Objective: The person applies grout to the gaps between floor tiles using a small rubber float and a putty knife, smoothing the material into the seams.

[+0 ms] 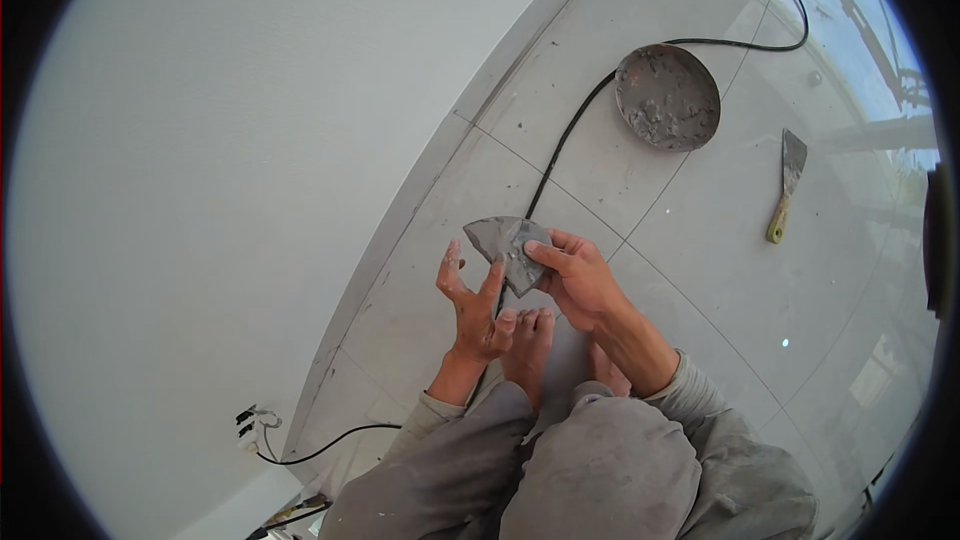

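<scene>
A flat, grey, fan-shaped piece (490, 233), smeared with wet grey paste, is in front of me above my feet. My right hand (578, 275) grips its right side, thumb on top and fingers underneath. I cannot tell whether it is a broken tile or a spreader. At its lower left is my left hand (472, 305), fingers spread, with one fingertip at the piece's edge. Whitish residue marks those left fingers. Farther off to the right, a round shallow pan (668, 98) holds lumpy grey paste. A putty knife (788, 185) with a yellowish handle and a dirty blade lies on the floor.
A white wall (230, 160) rises on the left, with a grey skirting strip (440, 145) along its foot. A black cable (568, 140) runs over the tiled floor (720, 290), past the pan and beneath my hands. An outlet with plugs (250, 427) is low on the wall.
</scene>
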The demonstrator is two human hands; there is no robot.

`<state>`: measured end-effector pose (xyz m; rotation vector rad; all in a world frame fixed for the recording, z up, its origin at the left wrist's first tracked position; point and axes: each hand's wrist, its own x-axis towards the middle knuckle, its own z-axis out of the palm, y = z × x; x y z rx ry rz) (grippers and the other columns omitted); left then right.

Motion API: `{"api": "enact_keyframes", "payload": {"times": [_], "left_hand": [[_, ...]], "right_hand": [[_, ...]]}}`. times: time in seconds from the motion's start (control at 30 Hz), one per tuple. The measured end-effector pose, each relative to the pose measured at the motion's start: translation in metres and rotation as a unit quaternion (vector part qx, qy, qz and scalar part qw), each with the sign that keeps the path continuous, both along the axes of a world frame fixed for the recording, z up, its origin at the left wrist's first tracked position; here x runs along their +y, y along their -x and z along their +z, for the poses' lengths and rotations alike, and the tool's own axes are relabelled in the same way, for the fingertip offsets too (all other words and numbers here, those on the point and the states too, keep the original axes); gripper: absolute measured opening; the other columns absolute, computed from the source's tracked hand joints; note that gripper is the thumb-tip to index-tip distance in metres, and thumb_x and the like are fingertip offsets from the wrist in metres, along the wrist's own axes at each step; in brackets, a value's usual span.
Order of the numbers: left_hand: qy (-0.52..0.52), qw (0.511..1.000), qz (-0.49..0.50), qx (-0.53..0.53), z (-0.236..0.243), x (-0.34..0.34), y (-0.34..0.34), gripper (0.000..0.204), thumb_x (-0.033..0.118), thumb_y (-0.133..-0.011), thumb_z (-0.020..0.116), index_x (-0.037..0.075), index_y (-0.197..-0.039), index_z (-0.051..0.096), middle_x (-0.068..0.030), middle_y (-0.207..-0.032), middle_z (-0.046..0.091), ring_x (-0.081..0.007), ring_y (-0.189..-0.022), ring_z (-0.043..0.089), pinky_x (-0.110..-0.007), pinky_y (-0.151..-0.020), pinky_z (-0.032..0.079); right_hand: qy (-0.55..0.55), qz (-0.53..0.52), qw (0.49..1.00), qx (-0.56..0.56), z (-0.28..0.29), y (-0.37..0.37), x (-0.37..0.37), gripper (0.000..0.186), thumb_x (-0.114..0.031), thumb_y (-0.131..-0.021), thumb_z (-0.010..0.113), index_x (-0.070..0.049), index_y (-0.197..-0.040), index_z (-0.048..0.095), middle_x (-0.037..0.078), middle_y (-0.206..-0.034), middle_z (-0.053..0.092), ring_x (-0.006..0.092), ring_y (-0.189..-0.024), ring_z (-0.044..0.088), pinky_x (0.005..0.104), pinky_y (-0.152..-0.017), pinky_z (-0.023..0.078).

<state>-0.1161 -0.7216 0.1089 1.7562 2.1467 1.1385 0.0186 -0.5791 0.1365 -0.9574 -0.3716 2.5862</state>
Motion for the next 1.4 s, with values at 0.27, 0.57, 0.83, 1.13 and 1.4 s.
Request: {"api": "enact_keyframes", "payload": {"times": [0.27,0.57,0.83,1.13,1.4], "left_hand": [[-0.032,0.997,-0.064,0.04,-0.013,0.01,0.004,0.067,0.06,-0.103,0.038,0.008,-0.142,0.055,-0.0356,-0.16,0.016,-0.0489,-0.144,0.022,-0.059,-0.103,0.035],[0.059,0.989,-0.134,0.008,-0.02,0.103,-0.005,0.043,0.033,-0.1,0.057,0.012,-0.137,0.063,-0.027,-0.149,0.032,-0.045,-0.142,0.022,-0.057,-0.111,0.031],[0.135,0.951,-0.072,-0.267,-0.029,0.287,-0.043,0.051,0.017,-0.106,0.05,-0.002,-0.152,0.041,-0.0188,-0.129,0.05,-0.0268,-0.104,0.054,-0.038,-0.091,0.048],[0.102,0.976,-0.027,-0.189,-0.057,0.327,-0.047,0.054,0.006,-0.1,0.05,-0.006,-0.151,0.037,-0.0252,-0.131,0.052,-0.0418,-0.115,0.06,-0.046,-0.099,0.049],[0.152,0.972,-0.009,-0.178,-0.053,0.33,-0.052,0.053,0.006,-0.099,0.052,-0.009,-0.148,0.038,-0.0256,-0.134,0.053,-0.0434,-0.122,0.058,-0.049,-0.101,0.049]], "right_hand": [[0.031,-0.052,0.998,-0.014,0.011,-0.016,-0.003,0.023,-0.01,-0.1,0.066,0.004,-0.119,0.066,0.009,-0.106,0.073,0.0166,-0.094,0.07,0.0357,-0.086,0.059],[-0.199,-0.205,0.956,-0.071,0.026,-0.054,0.064,0.029,-0.008,-0.1,0.066,0.006,-0.125,0.064,0.01,-0.112,0.073,0.0142,-0.095,0.069,0.0309,-0.087,0.057],[-0.74,-0.081,0.416,-0.521,-0.028,-0.111,0.149,0.055,0.008,-0.076,0.071,-0.003,-0.129,0.067,0.011,-0.123,0.073,0.0326,-0.105,0.064,0.0395,-0.086,0.055],[-0.826,0.108,0.29,-0.471,-0.065,-0.134,0.147,0.059,-0.001,-0.078,0.069,-0.009,-0.136,0.063,0.004,-0.144,0.062,0.0259,-0.117,0.057,0.04,-0.097,0.045],[-0.837,0.148,0.288,-0.442,-0.046,-0.191,0.128,0.06,0.0,-0.078,0.068,-0.01,-0.137,0.062,0.003,-0.147,0.061,0.0257,-0.12,0.056,0.0414,-0.098,0.045]]}}
